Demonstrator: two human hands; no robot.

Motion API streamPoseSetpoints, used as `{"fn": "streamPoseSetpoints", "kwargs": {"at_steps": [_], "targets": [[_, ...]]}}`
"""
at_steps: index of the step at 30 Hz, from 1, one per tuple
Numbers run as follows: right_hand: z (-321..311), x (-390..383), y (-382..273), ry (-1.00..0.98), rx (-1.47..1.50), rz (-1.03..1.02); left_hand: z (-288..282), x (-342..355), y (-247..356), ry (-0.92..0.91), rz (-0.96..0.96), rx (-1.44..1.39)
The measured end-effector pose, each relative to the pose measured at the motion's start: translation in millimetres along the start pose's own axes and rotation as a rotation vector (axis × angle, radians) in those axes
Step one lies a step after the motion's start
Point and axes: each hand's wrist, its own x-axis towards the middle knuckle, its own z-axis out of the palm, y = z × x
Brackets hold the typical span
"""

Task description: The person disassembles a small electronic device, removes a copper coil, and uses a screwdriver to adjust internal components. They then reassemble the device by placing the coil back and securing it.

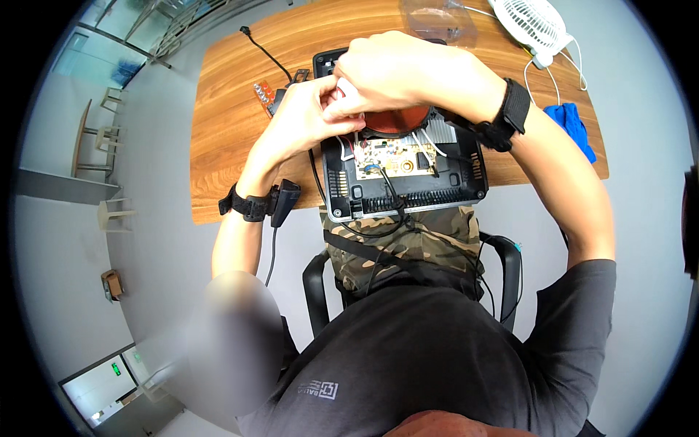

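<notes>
An opened induction cooker point(444, 191), with its black shell facing up, lies at the table's front edge. Inside it are a reddish-brown round coil point(397, 120), a tan circuit board point(408, 162) and a finned metal heat sink point(441, 132). My right hand point(386, 71) is closed over the coil's left side, round what looks like a screwdriver with a red and white handle point(340, 92). Just beneath it, my left hand point(312, 109) has its fingers pinched together above the board's left edge. What the left fingertips hold is mostly hidden.
On the wooden table point(226, 138) are an orange rack of small bits point(263, 95), a black plug cord point(266, 49), a clear plastic container point(440, 22), a white fan point(535, 29) and a blue cloth point(571, 130). Cables hang over my lap. Armrests flank me.
</notes>
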Motion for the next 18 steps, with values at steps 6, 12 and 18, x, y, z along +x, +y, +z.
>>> {"fn": "streamPoseSetpoints", "kwargs": {"at_steps": [6,12,18], "targets": [[14,-9,13,0.184,0.085,-0.215,1,1,-7,-0.058,-0.110,-0.075],[7,-5,1,0.081,0.033,-0.060,3,3,0,-0.189,-0.105,-0.142],[15,-5,2,0.133,0.064,-0.061,8,0,-8,-0.163,-0.093,-0.211]]}}
